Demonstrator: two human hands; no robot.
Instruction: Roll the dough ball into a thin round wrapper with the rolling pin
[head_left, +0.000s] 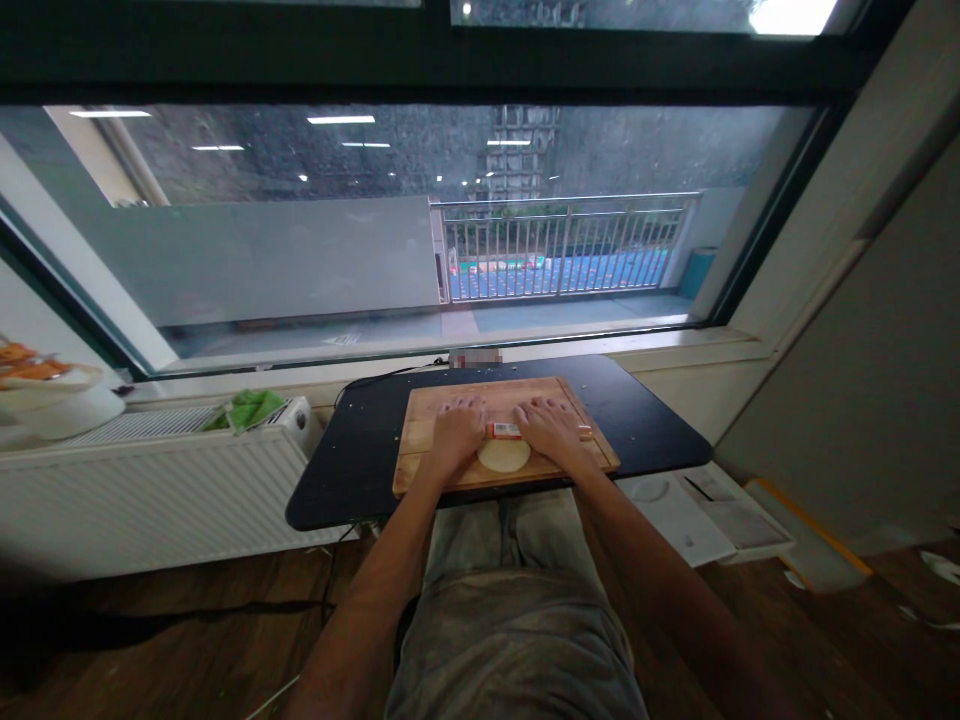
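A wooden rolling pin with a red and white label lies crosswise on a wooden cutting board. My left hand covers the pin's left part, closed over it from above. Over its right part, my right hand is closed in the same way, and a short end of the pin sticks out beyond it. The label shows between the two hands. Just on the near side of the pin lies a flat, round, pale piece of dough. My palms hide most of the pin.
The board rests on a black table with small pale specks, close to my lap. Left of it is a white radiator with a green cloth on top. A window stands behind; white boxes sit at the right.
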